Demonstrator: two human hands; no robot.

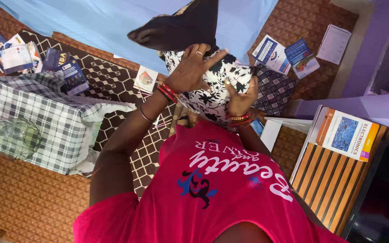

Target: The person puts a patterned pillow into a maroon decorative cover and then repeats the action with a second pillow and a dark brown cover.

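Pillow: a black-and-white floral pillow [212,85] sits in front of the person's chest, long axis running away from the body toward the blue sheet [113,18].
Left hand: the left hand [193,67] lies flat, fingers spread, on the pillow's top.
Right hand: the right hand [241,96] grips the pillow's side.
Cover: a dark cover [181,29] hangs at the pillow's far end.
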